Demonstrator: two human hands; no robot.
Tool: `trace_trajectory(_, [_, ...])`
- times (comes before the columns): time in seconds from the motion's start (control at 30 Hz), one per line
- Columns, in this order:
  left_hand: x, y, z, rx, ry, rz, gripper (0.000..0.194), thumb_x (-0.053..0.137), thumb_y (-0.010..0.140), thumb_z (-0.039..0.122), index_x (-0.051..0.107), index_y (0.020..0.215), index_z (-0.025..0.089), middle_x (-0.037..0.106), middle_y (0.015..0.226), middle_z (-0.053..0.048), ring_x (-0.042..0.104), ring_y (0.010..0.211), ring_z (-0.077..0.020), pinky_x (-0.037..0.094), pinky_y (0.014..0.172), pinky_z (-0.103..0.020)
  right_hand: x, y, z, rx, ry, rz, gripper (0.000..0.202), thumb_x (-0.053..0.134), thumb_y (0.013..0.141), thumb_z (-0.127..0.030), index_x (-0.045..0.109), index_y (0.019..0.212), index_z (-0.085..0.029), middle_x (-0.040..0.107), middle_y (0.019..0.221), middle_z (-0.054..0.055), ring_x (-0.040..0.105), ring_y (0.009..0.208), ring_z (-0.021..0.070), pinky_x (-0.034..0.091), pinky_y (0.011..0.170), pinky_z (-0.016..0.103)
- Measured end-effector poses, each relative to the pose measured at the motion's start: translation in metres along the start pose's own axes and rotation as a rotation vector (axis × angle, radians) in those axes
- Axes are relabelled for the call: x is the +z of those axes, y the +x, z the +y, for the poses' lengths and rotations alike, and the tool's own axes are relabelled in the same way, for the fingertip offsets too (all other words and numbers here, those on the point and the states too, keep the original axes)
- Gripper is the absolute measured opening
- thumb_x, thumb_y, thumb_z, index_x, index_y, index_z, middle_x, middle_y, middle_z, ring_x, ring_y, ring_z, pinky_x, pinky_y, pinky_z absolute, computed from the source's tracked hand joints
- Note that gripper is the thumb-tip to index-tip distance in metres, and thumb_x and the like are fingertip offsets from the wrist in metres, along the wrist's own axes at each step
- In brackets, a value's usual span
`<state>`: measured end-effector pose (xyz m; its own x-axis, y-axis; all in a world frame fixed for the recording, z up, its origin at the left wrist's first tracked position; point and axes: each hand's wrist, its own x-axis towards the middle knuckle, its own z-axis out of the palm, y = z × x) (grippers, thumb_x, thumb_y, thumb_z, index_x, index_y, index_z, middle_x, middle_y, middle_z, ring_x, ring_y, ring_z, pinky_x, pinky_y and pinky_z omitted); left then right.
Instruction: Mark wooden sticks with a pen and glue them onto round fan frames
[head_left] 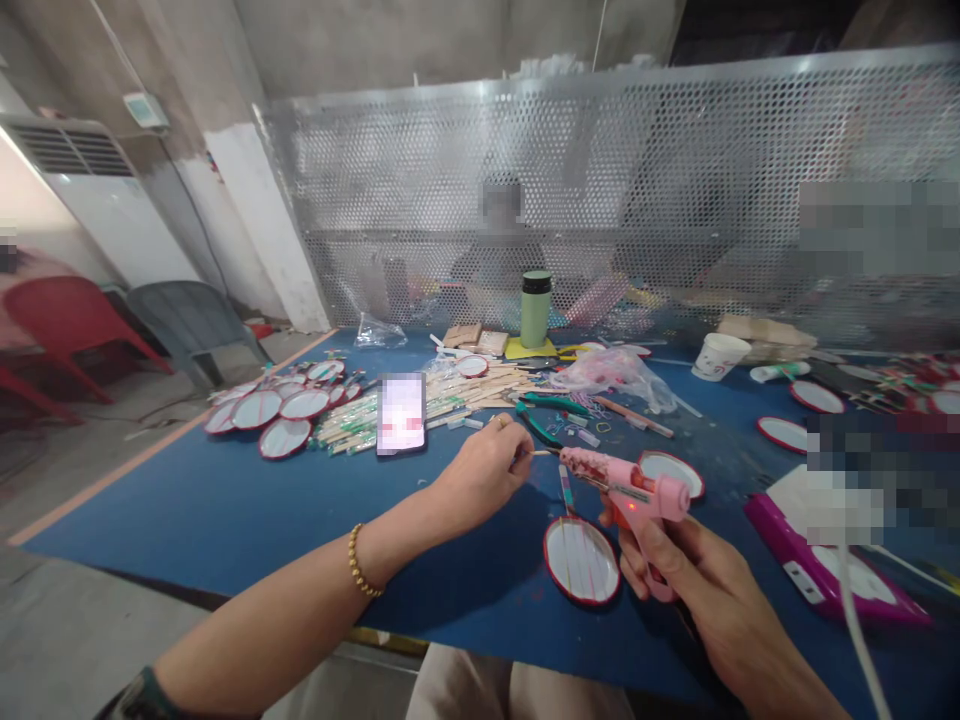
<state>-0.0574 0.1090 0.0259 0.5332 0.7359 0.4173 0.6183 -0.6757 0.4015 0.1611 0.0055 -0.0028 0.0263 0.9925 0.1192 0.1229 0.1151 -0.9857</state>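
Nearby, right hand (705, 590) grips glue gun (630, 495); paper cup (718, 356) stands apart.

workshop | bare concrete walls (337, 40) | perforated metal screen (675, 150) | craft-strewn worktable (225, 510)

green flask (535, 309) upright at far edge | paper cup (718, 357) | phone (401, 413) | red chair (64, 325)

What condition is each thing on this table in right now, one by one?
glue gun: held, light on
right hand: gripping the gun
left hand: pinching a thin stick at the nozzle
round fan: lying flat
green flask: upright, capped
paper cup: upright, open
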Motion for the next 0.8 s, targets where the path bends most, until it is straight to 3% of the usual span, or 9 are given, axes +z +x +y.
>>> trace_trajectory(0.13, [-0.0008, 0.0004, 0.0014, 0.007, 0.029, 0.001, 0.014, 0.049, 0.084, 0.006, 0.057, 0.083, 0.018, 0.054, 0.083, -0.002, 0.048, 0.071, -0.0136, 0.044, 0.069, -0.026, 0.0, -0.0016, 0.0001, -0.02, -0.029, -0.026, 0.048, 0.057, 0.088, -0.063, 0.061, 0.072, -0.018, 0.053, 0.055, 0.0, 0.05, 0.051, 0.0129, 0.043, 0.051, 0.026])
trace_trajectory(0.37, [-0.0015, 0.0009, 0.0028, 0.005, 0.064, -0.023, 0.014, 0.047, 0.088, 0.009, 0.058, 0.087, 0.017, 0.054, 0.086, -0.003, 0.051, 0.075, -0.0148, 0.045, 0.071, -0.027, 0.0038, -0.0055, -0.0079, -0.006, -0.054, 0.02, 0.048, 0.059, 0.088, -0.061, 0.058, 0.063, -0.019, 0.052, 0.055, -0.001, 0.048, 0.052, 0.0121, 0.043, 0.054, 0.025])
trace_trajectory(0.8, [-0.0027, -0.0011, 0.0068, -0.006, 0.056, -0.047, 0.015, 0.049, 0.084, 0.006, 0.057, 0.088, 0.018, 0.054, 0.088, -0.003, 0.05, 0.072, -0.0142, 0.043, 0.067, -0.026, 0.0002, -0.003, -0.0002, -0.061, -0.114, -0.053, 0.048, 0.053, 0.091, -0.06, 0.056, 0.064, -0.02, 0.053, 0.054, 0.0, 0.049, 0.05, 0.0124, 0.045, 0.051, 0.024])
